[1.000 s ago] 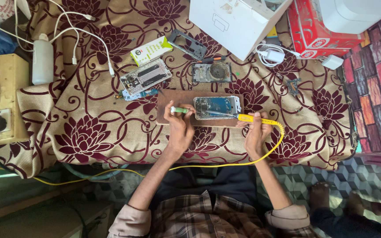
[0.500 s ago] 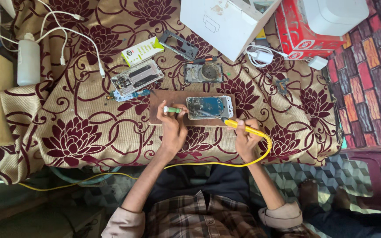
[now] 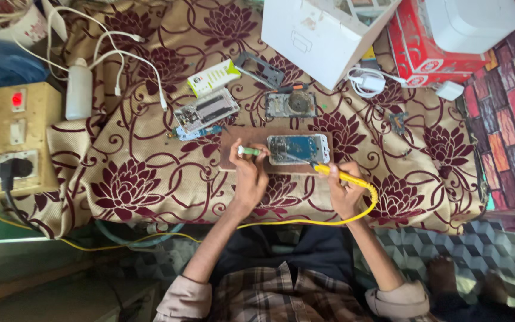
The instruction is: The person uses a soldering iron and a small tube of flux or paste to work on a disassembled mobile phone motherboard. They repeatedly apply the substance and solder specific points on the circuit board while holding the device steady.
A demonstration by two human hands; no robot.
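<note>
An opened phone [image 3: 298,148] with its circuit board showing lies on a small brown board [image 3: 232,158] on the flowered cloth. My left hand [image 3: 249,176] grips a small green-tipped tool [image 3: 248,151] just left of the phone. My right hand [image 3: 344,192] holds a yellow soldering iron [image 3: 336,173], its tip resting on the phone's lower right part. The iron's yellow cord [image 3: 305,222] loops under my arms toward the left.
Other phone parts [image 3: 206,111], a phone back [image 3: 291,104] and a frame [image 3: 260,70] lie behind the board. A white box [image 3: 320,33], red carton [image 3: 430,56], white chargers [image 3: 369,82], a white bottle [image 3: 79,89] and a yellow switchboard [image 3: 7,140] surround the cloth.
The view has shifted slightly. Both hands stay at the phone, with the iron's tip still on its lower right part.
</note>
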